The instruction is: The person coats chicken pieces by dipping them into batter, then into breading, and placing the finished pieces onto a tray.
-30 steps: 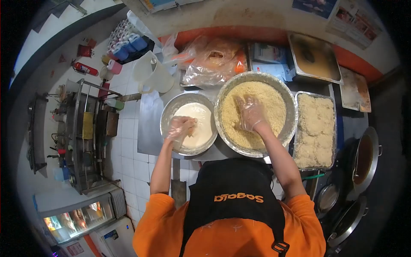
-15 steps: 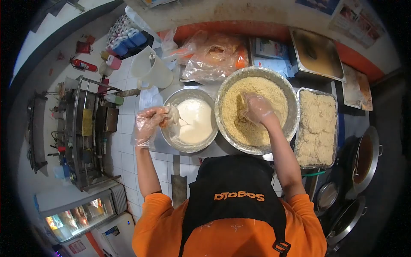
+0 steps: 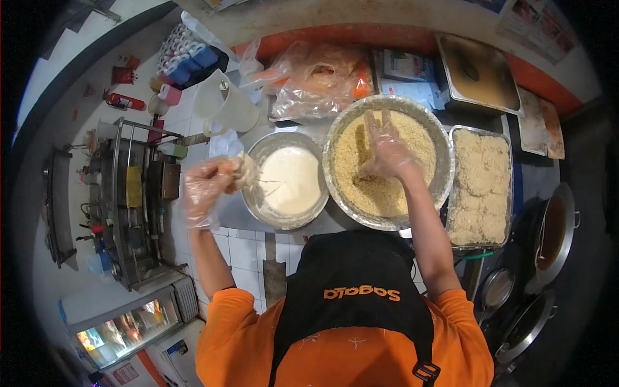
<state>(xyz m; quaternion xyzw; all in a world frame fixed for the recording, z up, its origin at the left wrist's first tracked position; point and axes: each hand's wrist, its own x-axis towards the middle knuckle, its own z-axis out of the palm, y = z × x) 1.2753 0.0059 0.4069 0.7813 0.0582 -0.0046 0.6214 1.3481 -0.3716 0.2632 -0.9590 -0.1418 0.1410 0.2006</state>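
My left hand [image 3: 205, 188], in a clear plastic glove, is closed around a batter-coated piece of food [image 3: 246, 173] at the left rim of the batter bowl [image 3: 258, 146]. Thin strands of white batter [image 3: 293, 177] trail from the piece toward the bowl. My right hand [image 3: 389, 153], gloved as well, rests in the wide metal bowl [image 3: 336, 126] of pale yellow crumbs [image 3: 412, 135]. Its fingers are spread over the crumbs, and a hollow shows beneath the palm. What kind of food lies under the batter cannot be made out.
Right of the crumb bowl sits a metal tray [image 3: 510, 193] of crumb-coated pieces [image 3: 478, 187]. Behind stand a clear pitcher [image 3: 238, 106], a plastic bag [image 3: 316, 84] and a steel pan of brownish liquid [image 3: 480, 77]. Large woks [image 3: 560, 235] stand at the far right.
My left hand has moved left, carrying the battered piece away from the bowl's middle. My right hand has spread its fingers, which now reach farther toward the bowl's back.
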